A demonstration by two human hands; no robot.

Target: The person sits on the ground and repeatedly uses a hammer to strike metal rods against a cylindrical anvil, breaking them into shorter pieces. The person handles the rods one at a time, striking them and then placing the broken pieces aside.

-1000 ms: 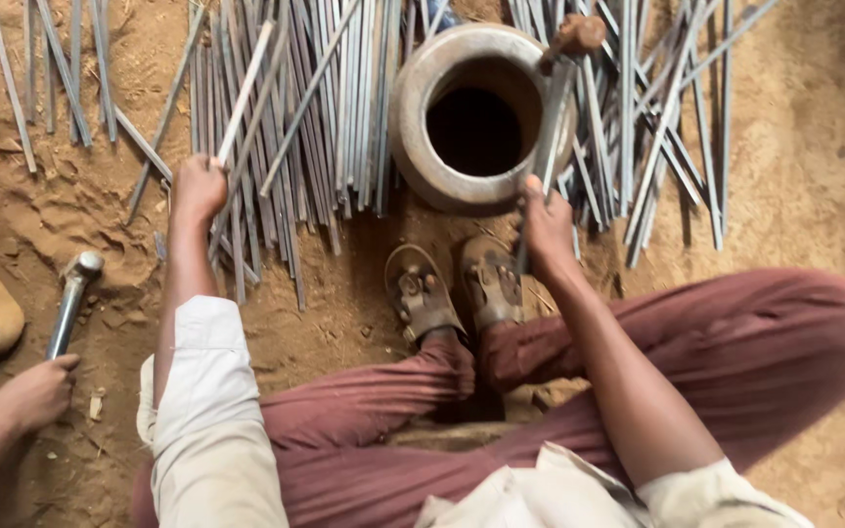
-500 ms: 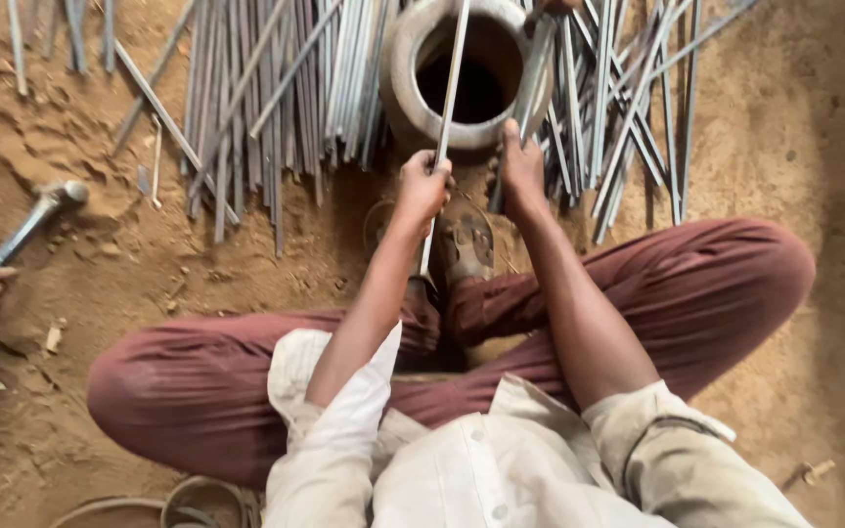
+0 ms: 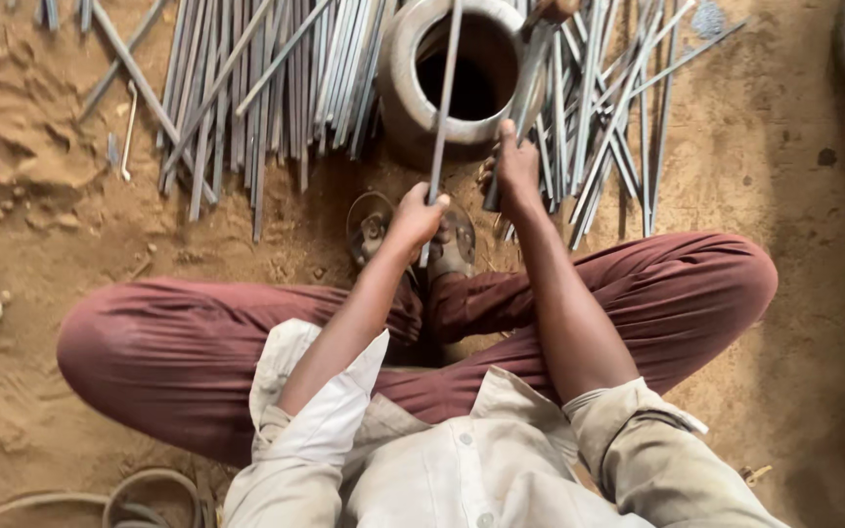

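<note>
- On the far left, many thin metal rods (image 3: 246, 88) lie spread on the sandy ground (image 3: 70, 244), most with their long axis running from near to far, a few crossing at a slant.
- My left hand (image 3: 415, 217) is closed tight around one thin rod (image 3: 445, 108). I hold it near its lower end, just above my sandals (image 3: 372, 227).
- This rod stands steep, its long axis from near to far. The near end points down at my feet, and the far end passes over the mouth of the metal pot (image 3: 462, 73) and leaves the picture at the top.
- I judge the step in hand is bringing this single rod to the pot. The next move calls for a steady line, so that the rod goes clean over the rim.
- My right hand (image 3: 515, 166) is closed around a tool handle (image 3: 530, 68), just near the pot. Its head at the top edge is mostly cut off, so I cannot tell its kind.
- On the right, more rods (image 3: 628, 108) fan out on the ground, well apart from my bent knee (image 3: 726, 274).
</note>
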